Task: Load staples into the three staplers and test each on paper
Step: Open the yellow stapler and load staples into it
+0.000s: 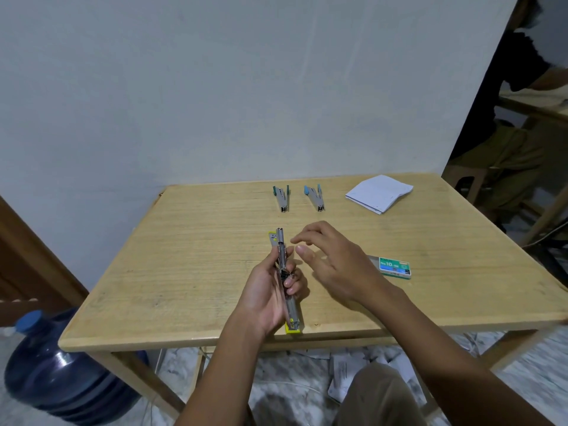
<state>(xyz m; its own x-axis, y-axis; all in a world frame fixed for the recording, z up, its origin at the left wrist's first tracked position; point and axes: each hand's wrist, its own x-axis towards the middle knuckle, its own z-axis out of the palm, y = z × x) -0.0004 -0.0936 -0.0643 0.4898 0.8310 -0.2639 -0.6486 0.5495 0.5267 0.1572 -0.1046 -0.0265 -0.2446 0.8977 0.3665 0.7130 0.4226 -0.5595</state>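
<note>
My left hand (266,295) grips a yellow stapler (281,245) that is swung fully open, its metal staple channel facing up above the wooden table (184,259). Just to its right hovers my right hand (333,262), fingers spread and holding nothing that I can see. A green stapler (281,198) and a blue stapler (315,198) lie side by side near the table's far edge. A stack of white paper (379,193) rests at the far right. A green box of staples (393,267) lies partly slid open to the right of my right hand.
A wall rises right behind the table. A large blue water jug (58,364) stands on the floor at the left. Loose papers (344,373) lie on the floor under the table. A person sits by another table at the far right.
</note>
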